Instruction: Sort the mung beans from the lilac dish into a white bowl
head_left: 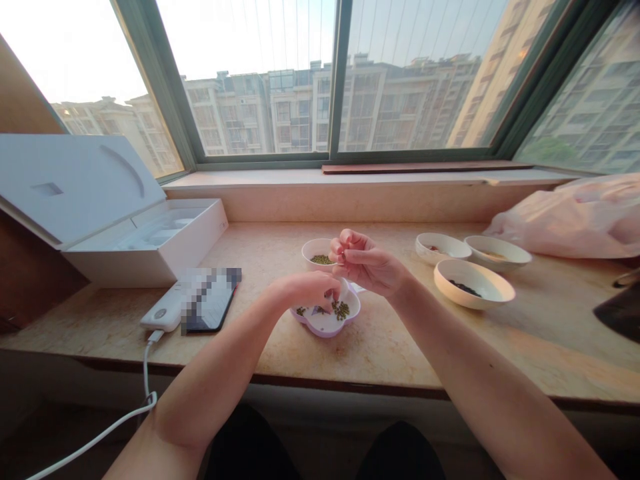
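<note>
Left hand (310, 290) sits low over a lilac lobed dish (325, 332), fingers curled downward, fingertips at the larger heap of green mung beans (341, 310) on the right side of the dish. The fingers hide the point of contact, so I cannot tell whether any beans are pinched. Right hand (367, 263) is higher, just up and right of the left hand, fingers curled inward, thumb closed against forefinger. Any bean inside that pinch is not visible. Key relation: the heap lies directly below the left fingertips, so the left hand is nearer to it than the right. A sparser scatter of beans lies toward the left side of the dish. Behind the dish, a white bowl (306, 253) holds more green beans (321, 260), with the right fingers overlapping its right rim in this view. Both vessels stand near frame centre on a marble windowsill (380, 353). Further right sits a white bowl of dark contents (475, 301); at left, a white power bank (160, 313).
</note>
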A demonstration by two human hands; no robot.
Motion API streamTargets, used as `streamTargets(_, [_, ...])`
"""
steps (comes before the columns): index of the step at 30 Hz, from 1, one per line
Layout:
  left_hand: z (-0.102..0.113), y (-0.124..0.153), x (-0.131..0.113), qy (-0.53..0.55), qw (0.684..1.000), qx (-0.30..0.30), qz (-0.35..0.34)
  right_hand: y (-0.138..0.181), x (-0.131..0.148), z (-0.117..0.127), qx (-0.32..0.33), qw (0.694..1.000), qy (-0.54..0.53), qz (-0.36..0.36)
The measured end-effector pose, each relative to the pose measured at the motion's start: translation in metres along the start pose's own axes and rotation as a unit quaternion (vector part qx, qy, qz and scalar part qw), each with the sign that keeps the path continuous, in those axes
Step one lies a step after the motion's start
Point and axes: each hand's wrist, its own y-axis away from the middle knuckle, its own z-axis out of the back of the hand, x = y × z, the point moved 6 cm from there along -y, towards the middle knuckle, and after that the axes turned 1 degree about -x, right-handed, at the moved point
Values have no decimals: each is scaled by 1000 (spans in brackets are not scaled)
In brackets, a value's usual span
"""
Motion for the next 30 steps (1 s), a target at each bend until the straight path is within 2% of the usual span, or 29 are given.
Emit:
streamTargets(6, [-2, -1, -3, 8, 1000, -26, -15, -4, -2, 3, -45, 999, 11, 10])
streamTargets(10, [-1, 1, -7, -5, 998, -48, -37, -11, -3, 21, -136, 989, 35, 39])
streamTargets(13, [-4, 1, -6, 8, 998, -52, -41, -13, -3, 41, -210, 967, 125, 74])
streamTargets(15, [-5, 0, -5, 16, 997, -71, -40, -14, 0, 51, -250, 931, 244, 103])
streamTargets(17, [-5, -1, -4, 19, 995, -95, -37, -14, 4, 56, -269, 867, 400, 128])
streamTargets(19, [-4, -1, -4, 28, 993, -112, -27, -16, 6, 57, -264, 801, 517, 146])
streamTargets(21, [-1, -1, -4, 52, 990, -125, -28, -17, 6, 58, -251, 757, 585, 151])
streamTargets(24, [9, 2, -8, 84, 984, -151, -52, -21, 2, 64, -237, 719, 639, 138])
streamTargets(30, [21, 6, -9, 64, 973, -203, -85, -27, -7, 71, -207, 686, 691, 97])
